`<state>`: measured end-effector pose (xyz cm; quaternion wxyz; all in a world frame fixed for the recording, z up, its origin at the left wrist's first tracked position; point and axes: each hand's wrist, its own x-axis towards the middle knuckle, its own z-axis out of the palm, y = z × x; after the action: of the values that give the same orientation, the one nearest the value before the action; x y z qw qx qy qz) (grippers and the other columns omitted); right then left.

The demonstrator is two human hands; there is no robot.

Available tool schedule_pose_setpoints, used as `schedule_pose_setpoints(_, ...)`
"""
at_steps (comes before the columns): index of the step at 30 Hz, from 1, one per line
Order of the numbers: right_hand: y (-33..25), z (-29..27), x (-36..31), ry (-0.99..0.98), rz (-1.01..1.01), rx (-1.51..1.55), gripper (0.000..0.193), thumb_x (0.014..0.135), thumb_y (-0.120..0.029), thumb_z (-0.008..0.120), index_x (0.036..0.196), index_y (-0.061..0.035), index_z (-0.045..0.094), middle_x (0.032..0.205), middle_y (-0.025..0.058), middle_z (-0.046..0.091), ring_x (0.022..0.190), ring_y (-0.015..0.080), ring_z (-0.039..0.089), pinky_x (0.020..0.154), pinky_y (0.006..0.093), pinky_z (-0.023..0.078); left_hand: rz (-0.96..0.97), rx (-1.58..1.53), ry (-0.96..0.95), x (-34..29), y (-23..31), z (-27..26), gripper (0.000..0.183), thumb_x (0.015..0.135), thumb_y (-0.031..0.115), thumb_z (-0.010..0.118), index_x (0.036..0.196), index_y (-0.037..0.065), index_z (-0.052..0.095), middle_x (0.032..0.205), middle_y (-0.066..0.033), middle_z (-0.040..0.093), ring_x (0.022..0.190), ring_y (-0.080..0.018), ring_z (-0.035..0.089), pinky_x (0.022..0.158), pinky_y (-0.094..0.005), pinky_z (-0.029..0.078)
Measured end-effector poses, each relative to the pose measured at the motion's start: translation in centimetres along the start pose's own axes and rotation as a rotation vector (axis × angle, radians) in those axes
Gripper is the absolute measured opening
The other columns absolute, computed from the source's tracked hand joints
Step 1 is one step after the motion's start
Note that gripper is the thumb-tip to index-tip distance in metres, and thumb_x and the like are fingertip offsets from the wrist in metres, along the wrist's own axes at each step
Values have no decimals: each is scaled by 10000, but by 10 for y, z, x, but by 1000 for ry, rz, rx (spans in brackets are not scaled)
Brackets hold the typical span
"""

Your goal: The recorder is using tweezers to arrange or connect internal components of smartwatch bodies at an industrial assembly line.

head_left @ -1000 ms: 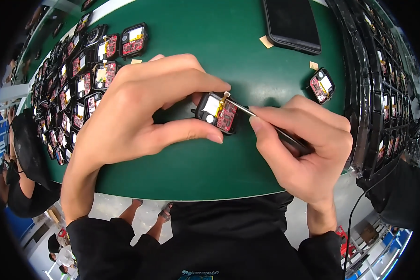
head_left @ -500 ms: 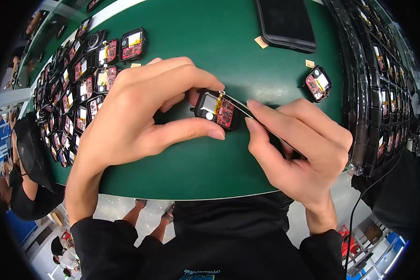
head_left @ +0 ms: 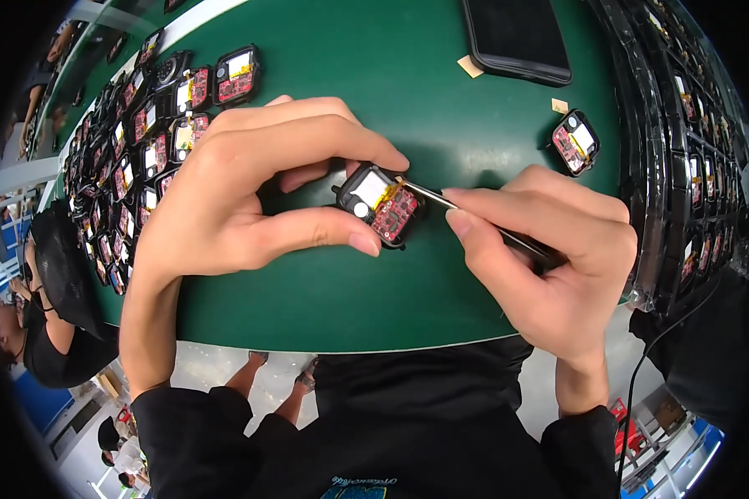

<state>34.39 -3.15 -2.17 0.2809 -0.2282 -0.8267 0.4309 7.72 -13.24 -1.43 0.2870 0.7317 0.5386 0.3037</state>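
Note:
Between the thumb and fingers of my left hand (head_left: pixel 258 191) is a small black watch case (head_left: pixel 383 204), its open back facing up. Inside it show a red circuit board, a silver battery, yellow tape and a round white part. My right hand (head_left: pixel 549 258) is closed around slim metal tweezers (head_left: pixel 441 200). Their tips touch the case's upper edge, close to the yellow tape and my left index fingertip. Whether the tips grip anything is too small to tell.
Many similar open watch cases (head_left: pixel 150 154) crowd the left of the green table (head_left: pixel 324 308). A black phone (head_left: pixel 520 37) lies at the far right. Nearer sits another open case (head_left: pixel 575 143) beside a tan paper scrap (head_left: pixel 560 106). Black trays (head_left: pixel 691 166) of cases line the right edge.
The watch case has turned slightly clockwise in my left hand. The tweezers now lie at a lower slant, with their tips a little lower on the case edge.

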Motion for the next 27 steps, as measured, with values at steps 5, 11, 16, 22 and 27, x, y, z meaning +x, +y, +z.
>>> schedule_pose_setpoints(5, -2, 1, 2, -4, 3, 2, 187, 831, 90, 822, 1005, 32, 859, 694, 41, 682, 555, 82, 552, 516, 247, 371, 12, 35, -34, 0, 1, -3, 616, 753, 393, 979, 1203, 6, 814, 1000, -63, 746, 727, -127, 527, 595, -271, 373)
schedule_pose_setpoints(11, -1, 4, 1, 19, 5, 9, 177, 832, 86, 822, 997, 33, 858, 692, 33, 669, 548, 69, 530, 512, 246, 356, 6, 47, -35, 3, 2, -2, 618, 753, 430, 975, 1188, 18, 823, 992, -59, 744, 726, -131, 532, 600, -278, 378)
schedule_pose_setpoints(16, -2, 3, 1, 6, 30, -2, 181, 832, 89, 823, 1000, 30, 858, 696, 29, 671, 548, 60, 526, 511, 242, 353, 83, 90, -42, 4, 0, -3, 607, 758, 429, 975, 1176, 18, 816, 981, -67, 744, 722, -151, 547, 602, -283, 386)
schedule_pose_setpoints(22, 0, 6, -2, 24, 7, 21, 186, 831, 95, 822, 1002, 32, 858, 693, 31, 672, 546, 57, 529, 508, 239, 348, 62, 63, -32, 4, 3, -2, 566, 773, 407, 975, 1155, 18, 819, 959, -63, 741, 733, -157, 562, 612, -293, 406)
schedule_pose_setpoints(27, -1, 5, -3, 28, 4, 11, 186, 833, 96, 820, 1003, 30, 859, 688, 32, 669, 541, 55, 524, 504, 238, 343, 59, 57, -25, 3, 3, 0, 562, 778, 397, 975, 1160, 18, 814, 960, -65, 745, 731, -161, 565, 614, -295, 407)
